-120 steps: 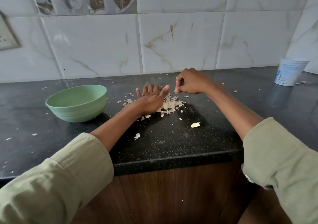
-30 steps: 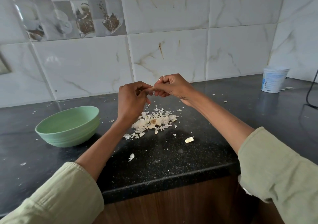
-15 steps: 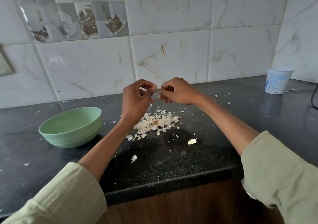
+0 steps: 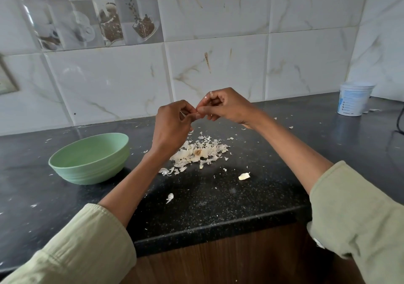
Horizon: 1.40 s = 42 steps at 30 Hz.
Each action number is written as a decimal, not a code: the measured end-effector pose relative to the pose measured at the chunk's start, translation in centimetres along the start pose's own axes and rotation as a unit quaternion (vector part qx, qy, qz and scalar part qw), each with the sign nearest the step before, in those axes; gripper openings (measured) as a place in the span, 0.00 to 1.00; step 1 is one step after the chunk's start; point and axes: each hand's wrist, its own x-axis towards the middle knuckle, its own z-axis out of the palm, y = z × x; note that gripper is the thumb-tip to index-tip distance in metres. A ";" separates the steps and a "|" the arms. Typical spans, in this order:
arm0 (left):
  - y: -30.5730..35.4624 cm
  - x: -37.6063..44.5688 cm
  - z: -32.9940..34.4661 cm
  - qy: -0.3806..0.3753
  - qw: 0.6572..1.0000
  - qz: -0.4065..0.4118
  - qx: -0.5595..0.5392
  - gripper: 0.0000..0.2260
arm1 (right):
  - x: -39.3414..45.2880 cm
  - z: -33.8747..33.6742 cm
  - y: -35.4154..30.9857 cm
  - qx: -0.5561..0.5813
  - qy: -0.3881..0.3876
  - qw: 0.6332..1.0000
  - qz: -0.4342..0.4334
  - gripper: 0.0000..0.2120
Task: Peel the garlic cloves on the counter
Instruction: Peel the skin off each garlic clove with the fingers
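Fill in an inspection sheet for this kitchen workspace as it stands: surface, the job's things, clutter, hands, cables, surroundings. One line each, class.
Surface: black speckled counter, dusted with small white flecks.
Job's things: pile of garlic skins mid-counter with a brownish root stub in it; one loose clove to its right; green bowl at left, contents not visible.
Clutter: stray skin piece near the front edge; white tub at far right.
Hands: left hand and right hand raised above the pile, fingertips meeting and pinching something small, mostly hidden.
Cables: dark cable at the right edge.
Surroundings: marbled wall tiles; wooden cabinet front below.
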 end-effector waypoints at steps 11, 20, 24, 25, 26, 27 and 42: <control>-0.4 -0.1 0.1 0.027 0.997 -0.022 0.068 0.08 | 0.5 0.4 0.5 -0.058 0.070 0.995 -0.038 0.04; -0.2 0.0 -0.3 -0.055 0.996 0.016 0.073 0.06 | 0.4 -1.0 1.3 0.082 0.045 0.995 0.017 0.10; 0.1 -0.2 -1.1 -0.034 0.996 0.000 0.084 0.09 | 0.3 -1.0 1.3 0.083 0.037 0.996 0.018 0.12; 0.1 -0.2 -1.2 -0.027 0.996 -0.005 0.084 0.13 | 0.3 -0.9 1.2 0.082 0.033 0.996 0.019 0.12; 0.2 -0.2 -1.4 -0.022 0.996 -0.004 0.082 0.15 | 0.2 -1.0 1.2 0.084 0.028 0.996 0.021 0.13; 0.3 -0.2 -1.5 -0.024 0.997 0.003 0.077 0.16 | 0.2 -1.0 1.2 0.086 0.022 0.996 0.022 0.13; 2.4 -1.4 -5.5 -0.029 0.992 0.051 0.110 0.04 | 0.0 -1.0 0.2 0.100 -0.083 0.989 0.069 0.20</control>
